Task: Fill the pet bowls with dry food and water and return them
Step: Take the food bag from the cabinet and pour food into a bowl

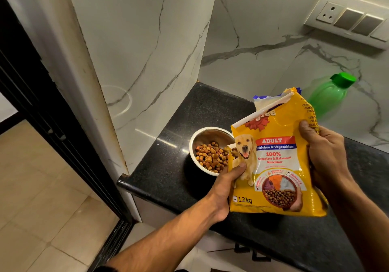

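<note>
Both hands grip a yellow plastic dry dog-food bag (273, 166) printed with a golden dog and the words "ADULT" and "1.2 kg". The left hand (226, 189) clasps its lower left edge, thumb pressed on the front near the printed dog; the right hand (328, 156) wraps its right side, thumb across the front and fingers hidden behind. The bag is held above the black speckled stone counter (174, 179), tilted so that its torn lower left corner hangs over the rim of a round stainless steel pet bowl (207, 143). The bowl stands on the counter just left of the bag, partly covered by it on its right side, and holds a heap of brown and orange dry kibble (211, 156) that fills its near half. The bowl stands near the counter's left edge, where the slab meets a white marble-veined wall pillar (134, 61); a narrow strip of bare counter lies between bowl and pillar, and a wider strip runs from the bowl to the rounded front edge. Behind the bag, toward the back wall, stands a translucent green plastic bottle with a green screw cap (328, 97), well apart from the bowl. A white switch and socket plate (349, 17) is mounted on the wall above it. To the left, past the pillar, a black frame (42, 95) borders a beige tiled floor (42, 198).
</note>
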